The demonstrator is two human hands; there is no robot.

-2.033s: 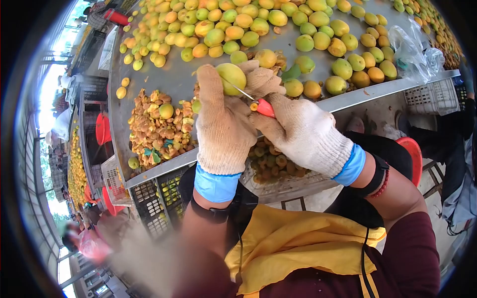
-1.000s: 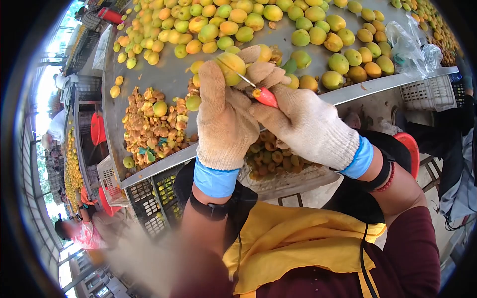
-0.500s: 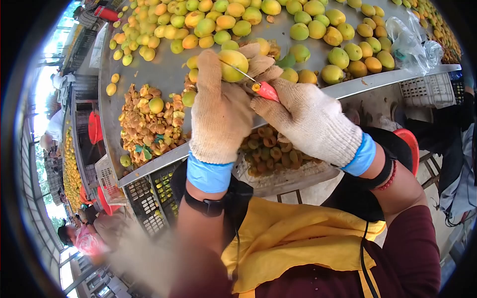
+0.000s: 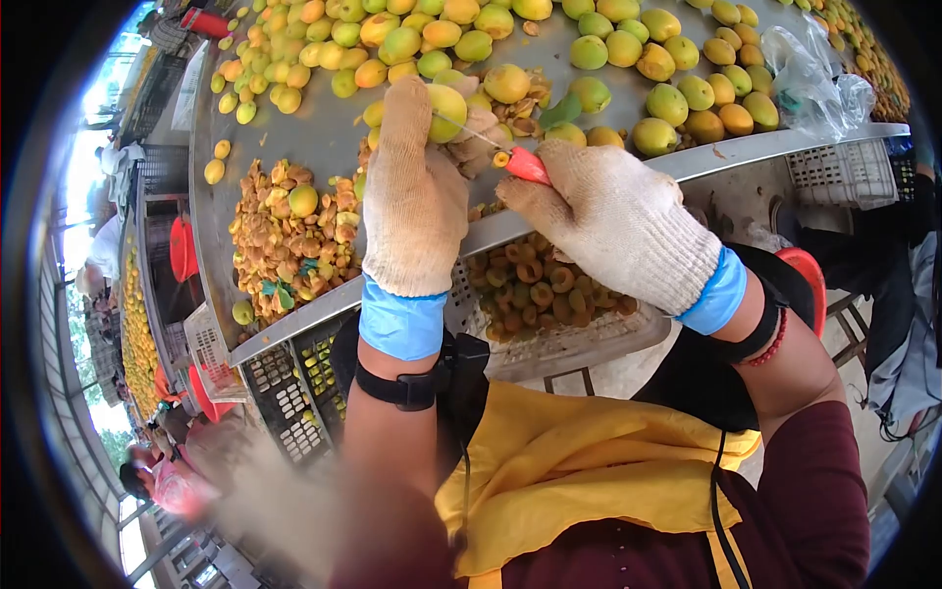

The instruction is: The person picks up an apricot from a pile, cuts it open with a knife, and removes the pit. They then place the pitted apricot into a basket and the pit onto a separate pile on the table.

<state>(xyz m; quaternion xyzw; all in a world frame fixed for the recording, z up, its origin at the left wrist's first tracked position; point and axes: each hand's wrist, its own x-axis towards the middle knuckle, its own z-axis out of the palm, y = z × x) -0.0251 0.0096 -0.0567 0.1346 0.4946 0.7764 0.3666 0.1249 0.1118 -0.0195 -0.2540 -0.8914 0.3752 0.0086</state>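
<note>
My left hand [image 4: 417,216], in a stained knit glove with a blue cuff, grips a yellow-green apricot [image 4: 449,106] between thumb and fingers. A small knife [image 4: 528,166] with a red handle is held in my gloved right hand [image 4: 623,226]. Its thin blade reaches across to the apricot and touches it; how deep it sits cannot be made out. Both hands are above the near edge of a metal table [image 4: 334,137]. Below them stands a pale plastic crate [image 4: 589,355] holding cut apricot pieces [image 4: 540,290].
Whole apricots [image 4: 392,44] cover the far side of the table. To the left lies a heap of brownish pieces [image 4: 280,231] with some leaves. A clear plastic bag [image 4: 810,83] rests at the right edge. Black crates [image 4: 280,388] stand lower left; a person [image 4: 172,481] is beyond.
My left hand has shifted slightly left and up with the apricot, away from my right hand. The gap between the hands is wider, with more blade showing and the crate less covered.
</note>
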